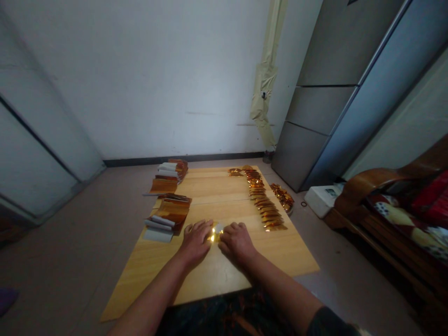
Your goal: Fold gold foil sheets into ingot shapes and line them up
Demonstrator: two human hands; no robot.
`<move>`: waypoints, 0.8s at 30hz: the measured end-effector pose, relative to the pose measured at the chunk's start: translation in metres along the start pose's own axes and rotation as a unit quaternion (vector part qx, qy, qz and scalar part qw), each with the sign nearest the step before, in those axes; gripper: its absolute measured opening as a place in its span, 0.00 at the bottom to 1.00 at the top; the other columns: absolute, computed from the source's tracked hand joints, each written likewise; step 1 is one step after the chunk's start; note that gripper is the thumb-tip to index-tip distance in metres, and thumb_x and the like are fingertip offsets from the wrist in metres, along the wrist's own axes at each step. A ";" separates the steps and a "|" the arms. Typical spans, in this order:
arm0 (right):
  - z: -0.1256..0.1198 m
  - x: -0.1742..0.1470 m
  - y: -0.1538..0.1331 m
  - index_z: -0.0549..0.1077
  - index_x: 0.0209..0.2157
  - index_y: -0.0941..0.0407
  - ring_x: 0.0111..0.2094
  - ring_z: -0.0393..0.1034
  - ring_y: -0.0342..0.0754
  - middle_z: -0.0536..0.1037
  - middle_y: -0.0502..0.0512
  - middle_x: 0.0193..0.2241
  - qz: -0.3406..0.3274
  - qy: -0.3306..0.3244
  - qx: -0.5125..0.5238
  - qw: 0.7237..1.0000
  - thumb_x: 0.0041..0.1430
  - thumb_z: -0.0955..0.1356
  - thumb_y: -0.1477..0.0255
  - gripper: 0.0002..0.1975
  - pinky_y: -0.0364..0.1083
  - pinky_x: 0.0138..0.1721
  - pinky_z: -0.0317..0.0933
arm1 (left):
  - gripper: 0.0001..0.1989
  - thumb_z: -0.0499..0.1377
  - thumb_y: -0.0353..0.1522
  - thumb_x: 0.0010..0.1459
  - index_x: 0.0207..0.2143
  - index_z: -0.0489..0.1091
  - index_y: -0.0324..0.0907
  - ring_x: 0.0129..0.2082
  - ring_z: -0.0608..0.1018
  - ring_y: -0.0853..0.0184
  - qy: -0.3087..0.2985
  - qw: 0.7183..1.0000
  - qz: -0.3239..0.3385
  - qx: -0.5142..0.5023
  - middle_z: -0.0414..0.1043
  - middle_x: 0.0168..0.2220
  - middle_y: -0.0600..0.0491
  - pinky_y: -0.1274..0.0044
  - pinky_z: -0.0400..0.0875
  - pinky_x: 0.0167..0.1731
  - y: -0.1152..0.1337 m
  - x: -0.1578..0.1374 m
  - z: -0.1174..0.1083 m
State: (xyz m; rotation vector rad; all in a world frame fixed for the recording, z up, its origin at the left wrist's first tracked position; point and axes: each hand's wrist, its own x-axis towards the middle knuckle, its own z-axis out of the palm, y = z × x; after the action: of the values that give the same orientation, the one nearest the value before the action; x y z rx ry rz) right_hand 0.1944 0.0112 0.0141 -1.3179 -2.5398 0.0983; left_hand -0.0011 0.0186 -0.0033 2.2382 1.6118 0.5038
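Observation:
A sheet of shiny gold foil paper lies on the wooden board between my two hands, its surface catching the light. My left hand presses on its left edge with curled fingers. On the other side my right hand has its fingers closed over the right edge. Stacks of gold and grey-backed paper sit left of my left hand. Beyond my right hand, a long row of folded gold paper pieces overlaps along the board's right side.
The wooden board stands in front of me, near a white wall. A container heaped with gold folded pieces is beyond its right edge. Further right are a grey refrigerator, a white box and a wooden bench.

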 end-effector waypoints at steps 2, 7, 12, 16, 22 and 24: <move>-0.004 0.004 0.006 0.76 0.32 0.55 0.40 0.61 0.50 0.75 0.55 0.33 0.002 0.004 0.000 1.000 0.60 0.67 0.65 0.09 0.49 0.41 0.47 | 0.21 0.55 0.30 0.52 0.49 0.70 0.53 0.61 0.63 0.57 -0.002 1.000 0.012 0.004 0.65 0.61 0.55 0.57 0.52 0.57 -0.003 -0.001 -0.004; -0.008 0.018 0.017 0.77 0.31 0.54 0.40 0.61 0.51 0.76 0.55 0.32 -0.002 -0.025 0.006 1.000 0.57 0.68 0.66 0.07 0.49 0.40 0.48 | 0.18 0.57 0.32 0.52 0.46 0.72 0.56 0.59 0.65 0.57 -0.002 1.000 0.022 0.018 0.67 0.60 0.58 0.60 0.54 0.54 -0.002 0.000 -0.009; -0.003 0.022 0.015 0.78 0.32 0.54 0.39 0.62 0.50 0.76 0.56 0.33 0.031 -0.033 -0.005 0.999 0.61 0.67 0.66 0.09 0.48 0.38 0.48 | 0.14 0.57 0.35 0.56 0.45 0.72 0.53 0.57 0.67 0.59 0.023 1.000 0.000 0.017 0.70 0.57 0.55 0.62 0.53 0.54 0.005 0.003 -0.003; 0.003 0.020 0.004 0.77 0.32 0.55 0.39 0.63 0.50 0.76 0.57 0.34 0.087 -0.020 -0.006 0.996 0.62 0.66 0.68 0.09 0.48 0.38 0.49 | 0.16 0.58 0.37 0.57 0.49 0.70 0.51 0.56 0.68 0.58 0.047 0.998 -0.024 0.018 0.72 0.55 0.52 0.62 0.53 0.53 0.008 0.003 0.003; 0.011 0.025 -0.007 0.76 0.35 0.57 0.39 0.64 0.52 0.75 0.60 0.35 0.103 -0.009 -0.006 0.995 0.64 0.63 0.74 0.09 0.49 0.36 0.51 | 0.18 0.56 0.36 0.59 0.51 0.68 0.47 0.53 0.71 0.58 0.060 0.997 -0.020 0.040 0.74 0.51 0.48 0.63 0.55 0.50 0.014 0.003 0.004; 0.013 0.027 -0.007 0.76 0.36 0.57 0.38 0.65 0.52 0.76 0.60 0.35 0.092 -0.024 -0.014 0.995 0.64 0.63 0.76 0.10 0.49 0.36 0.51 | 0.17 0.55 0.37 0.60 0.52 0.68 0.47 0.52 0.71 0.58 0.062 0.997 -0.015 0.044 0.74 0.50 0.47 0.63 0.56 0.49 0.015 0.002 0.004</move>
State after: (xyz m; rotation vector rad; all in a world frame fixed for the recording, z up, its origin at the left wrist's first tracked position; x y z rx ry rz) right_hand 0.1703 0.0301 0.0087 -1.5772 -2.4617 0.1328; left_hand 0.0138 0.0162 0.0007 2.2816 1.7590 0.5864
